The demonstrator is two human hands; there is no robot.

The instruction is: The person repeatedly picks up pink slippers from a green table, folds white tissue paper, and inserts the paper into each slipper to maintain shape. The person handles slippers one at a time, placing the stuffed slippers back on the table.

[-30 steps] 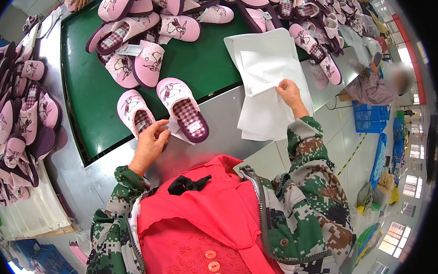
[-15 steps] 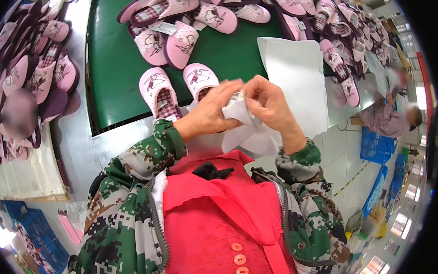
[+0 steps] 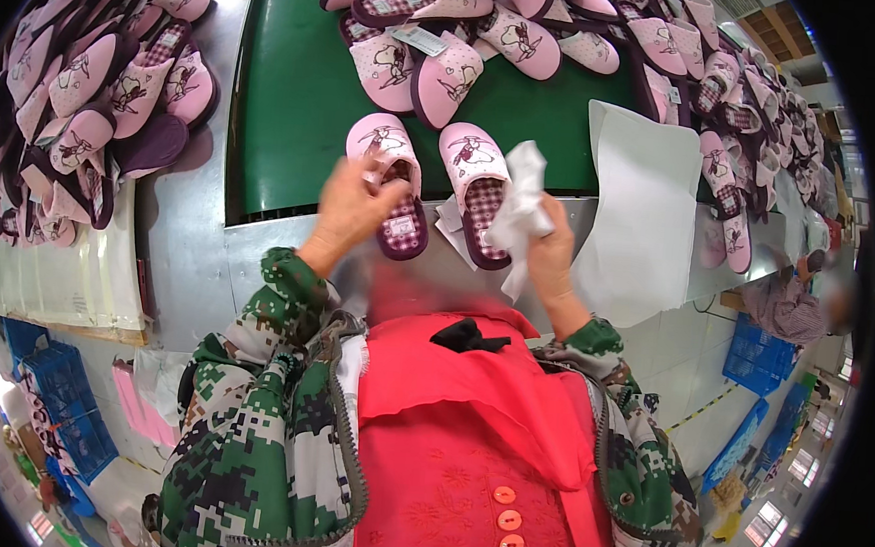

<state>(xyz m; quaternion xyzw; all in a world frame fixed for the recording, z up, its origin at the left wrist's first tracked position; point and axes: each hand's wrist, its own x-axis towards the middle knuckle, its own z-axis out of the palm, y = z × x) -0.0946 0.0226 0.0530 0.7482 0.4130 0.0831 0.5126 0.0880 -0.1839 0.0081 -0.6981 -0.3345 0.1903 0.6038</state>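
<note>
Two pink slippers lie side by side before me, toes pointing away, with drawn figures on the uppers and plum checked insoles: the left slipper (image 3: 402, 233) and the right slipper (image 3: 484, 201). My left hand (image 3: 353, 208) is at the left slipper's outer side, its fingers overlapping the opening and smeared by motion. In my right hand (image 3: 553, 249) is a crumpled sheet of thin white paper (image 3: 524, 204), held up beside the right slipper and covering part of its edge. A few pale paper pieces (image 3: 453, 219) show between and under the slippers.
A green work surface (image 3: 287, 114) with a metal edge (image 3: 268, 253) carries a heap of similar slippers (image 3: 517, 43) at the back. More slippers (image 3: 89, 82) are piled at left and along the right. A stack of white sheets (image 3: 641, 216) lies right of my right hand.
My hands have moved apart; they were together working the white paper. The paper is now in my right hand alone, and my left hand has moved to the left slipper. The view has shifted.
</note>
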